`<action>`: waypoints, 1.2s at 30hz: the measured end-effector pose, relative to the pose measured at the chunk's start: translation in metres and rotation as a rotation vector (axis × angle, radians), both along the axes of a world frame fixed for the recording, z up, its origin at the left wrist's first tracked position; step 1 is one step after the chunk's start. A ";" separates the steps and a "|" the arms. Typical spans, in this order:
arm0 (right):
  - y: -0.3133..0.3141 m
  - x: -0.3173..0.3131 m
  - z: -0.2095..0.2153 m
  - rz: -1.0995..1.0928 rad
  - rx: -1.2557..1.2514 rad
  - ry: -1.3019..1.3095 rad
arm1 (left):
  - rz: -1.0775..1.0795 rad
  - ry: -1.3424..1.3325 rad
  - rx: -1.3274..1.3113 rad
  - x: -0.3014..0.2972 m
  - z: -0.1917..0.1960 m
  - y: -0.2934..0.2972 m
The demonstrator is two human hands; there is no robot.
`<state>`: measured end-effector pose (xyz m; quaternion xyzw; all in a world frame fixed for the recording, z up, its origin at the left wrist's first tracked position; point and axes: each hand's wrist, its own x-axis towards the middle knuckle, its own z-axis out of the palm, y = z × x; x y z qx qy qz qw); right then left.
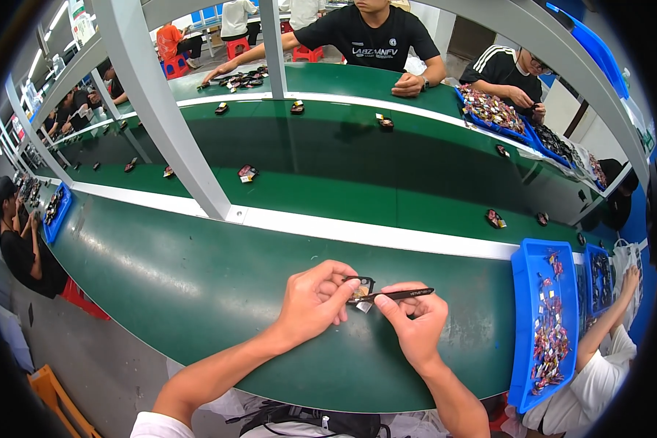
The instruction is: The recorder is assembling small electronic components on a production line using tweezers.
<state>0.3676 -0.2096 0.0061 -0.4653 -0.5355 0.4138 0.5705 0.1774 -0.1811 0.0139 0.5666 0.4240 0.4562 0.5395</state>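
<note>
My left hand pinches a small dark part with a lighter face, held just above the green work surface. My right hand grips black tweezers whose tips touch that part. Both hands meet near the front middle of the bench, with my forearms coming up from the lower edge.
A blue tray of several small colourful parts sits at my right, beside another person's arm. A green conveyor belt behind a white strip carries scattered small parts. A grey post rises at left. Other people sit across and along the line.
</note>
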 end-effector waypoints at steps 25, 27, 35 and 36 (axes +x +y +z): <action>0.006 0.004 0.013 0.102 -0.368 0.301 | -0.012 -0.128 -0.039 0.001 -0.008 -0.004; 0.006 0.004 0.013 0.092 -0.349 0.297 | -0.018 -0.149 -0.060 0.000 -0.008 -0.003; 0.004 0.000 0.000 0.065 -0.081 0.252 | -0.122 -0.320 -0.227 -0.004 -0.008 0.001; 0.005 0.000 -0.002 0.057 -0.040 0.247 | -0.130 -0.315 -0.230 -0.005 -0.009 0.001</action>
